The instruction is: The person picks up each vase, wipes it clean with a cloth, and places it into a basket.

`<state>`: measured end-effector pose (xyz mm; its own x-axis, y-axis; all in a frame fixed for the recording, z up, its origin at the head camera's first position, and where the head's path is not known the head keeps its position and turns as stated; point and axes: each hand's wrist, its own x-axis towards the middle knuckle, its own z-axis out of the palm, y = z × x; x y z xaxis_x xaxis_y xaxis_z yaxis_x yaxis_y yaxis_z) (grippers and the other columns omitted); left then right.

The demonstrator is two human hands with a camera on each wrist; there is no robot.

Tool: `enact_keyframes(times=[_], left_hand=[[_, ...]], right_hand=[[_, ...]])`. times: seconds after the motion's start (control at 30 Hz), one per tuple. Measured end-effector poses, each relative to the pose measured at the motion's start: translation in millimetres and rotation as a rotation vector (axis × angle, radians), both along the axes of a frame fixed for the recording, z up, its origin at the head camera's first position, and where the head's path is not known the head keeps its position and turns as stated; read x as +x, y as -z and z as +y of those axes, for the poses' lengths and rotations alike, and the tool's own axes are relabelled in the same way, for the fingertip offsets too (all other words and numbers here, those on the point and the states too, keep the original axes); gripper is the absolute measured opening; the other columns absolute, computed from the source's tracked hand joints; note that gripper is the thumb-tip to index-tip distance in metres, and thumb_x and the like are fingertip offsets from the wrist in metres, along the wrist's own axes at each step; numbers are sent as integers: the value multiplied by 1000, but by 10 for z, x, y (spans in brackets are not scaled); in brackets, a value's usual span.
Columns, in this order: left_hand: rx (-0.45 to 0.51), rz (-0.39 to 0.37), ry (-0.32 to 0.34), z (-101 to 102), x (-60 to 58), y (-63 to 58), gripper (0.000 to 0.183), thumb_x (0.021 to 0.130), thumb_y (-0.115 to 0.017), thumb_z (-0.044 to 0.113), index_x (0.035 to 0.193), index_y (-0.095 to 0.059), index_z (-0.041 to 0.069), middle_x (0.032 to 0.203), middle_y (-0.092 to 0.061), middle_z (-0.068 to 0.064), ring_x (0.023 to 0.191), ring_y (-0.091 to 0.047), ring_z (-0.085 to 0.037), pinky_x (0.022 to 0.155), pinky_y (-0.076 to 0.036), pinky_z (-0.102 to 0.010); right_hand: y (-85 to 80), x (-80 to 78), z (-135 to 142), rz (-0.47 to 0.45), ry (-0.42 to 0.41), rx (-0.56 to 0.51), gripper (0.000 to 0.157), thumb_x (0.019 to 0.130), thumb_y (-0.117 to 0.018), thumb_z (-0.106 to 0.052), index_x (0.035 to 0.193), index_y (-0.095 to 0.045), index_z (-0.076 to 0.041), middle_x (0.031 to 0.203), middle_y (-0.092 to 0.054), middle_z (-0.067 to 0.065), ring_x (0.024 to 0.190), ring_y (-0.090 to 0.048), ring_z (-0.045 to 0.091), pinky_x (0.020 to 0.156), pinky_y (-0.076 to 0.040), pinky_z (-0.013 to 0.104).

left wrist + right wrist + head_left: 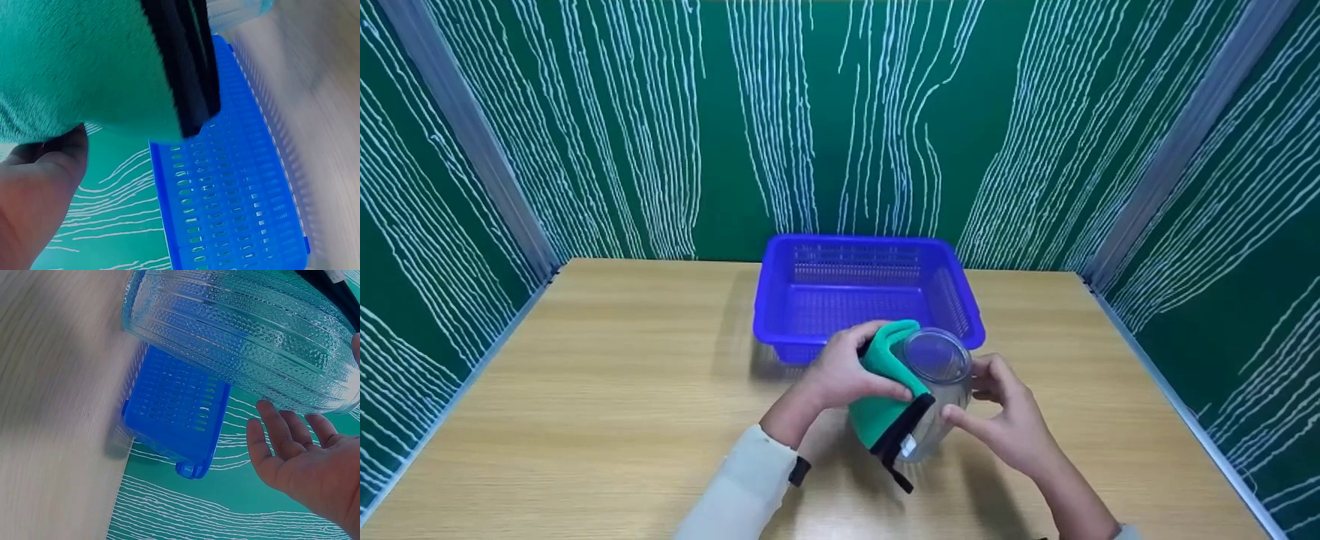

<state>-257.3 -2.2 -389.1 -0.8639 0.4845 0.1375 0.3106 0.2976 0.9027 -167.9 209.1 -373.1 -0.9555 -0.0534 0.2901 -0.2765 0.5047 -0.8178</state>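
My left hand [844, 367] grips a green cloth [877, 420] that has a black-trimmed edge, a black loop and a small white tag. Its thumb lies across the near side, while the other fingers are mostly hidden behind the fabric. The cloth lies against the left side of a clear ribbed glass jar [934, 424], which is tilted, its round rim facing up. At the jar's right side is my right hand [1012, 424], thumb in front and fingers spread and loosely bent. In the right wrist view, these fingertips [263, 405] are right at the textured glass [236, 337].
Just beyond my hands, a blue plastic basket [763, 315] with slotted walls stands on the wooden table [622, 390]. Green panels [720, 187] with wavy white lines enclose the table at the back and both sides.
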Motion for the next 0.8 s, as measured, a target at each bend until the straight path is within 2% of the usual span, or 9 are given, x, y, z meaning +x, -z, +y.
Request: enact_keyframes(times=[0.23, 0.47, 0.7, 0.8], left_hand=[[-37, -33, 39, 14, -7, 40, 80, 49, -77, 55, 118, -38, 50, 113, -50, 21, 106, -46, -7, 91, -38, -44], [2, 46, 44, 11, -8, 69, 85, 48, -81, 47, 120, -36, 48, 112, -51, 22, 104, -47, -3, 90, -37, -38], [-5, 59, 48, -2, 5, 146, 91, 43, -83, 44, 122, -37, 45, 111, -52, 21, 104, -48, -3, 91, -37, -35], [-33, 76, 40, 4, 21, 166, 94, 42, -83, 45, 123, -36, 44, 110, -51, 20, 103, -48, -4, 90, -37, -33]], right_hand=[[23, -15, 12, 2, -10, -14, 50, 68, -75, -20, 107, -48, -5, 103, -57, 2, 91, -56, 14, 80, -46, 38], [238, -134, 125, 21, -9, -18, 49, 67, -75, -20, 108, -48, -15, 105, -56, -6, 92, -55, 11, 81, -45, 34], [39, -15, 26, -2, -24, -27, 47, 69, -73, -19, 108, -48, -10, 106, -56, -2, 91, -56, 15, 79, -46, 31], [26, 6, 11, 21, -33, -40, 48, 70, -73, -16, 109, -48, -7, 105, -56, 0, 90, -56, 15, 77, -46, 29]])
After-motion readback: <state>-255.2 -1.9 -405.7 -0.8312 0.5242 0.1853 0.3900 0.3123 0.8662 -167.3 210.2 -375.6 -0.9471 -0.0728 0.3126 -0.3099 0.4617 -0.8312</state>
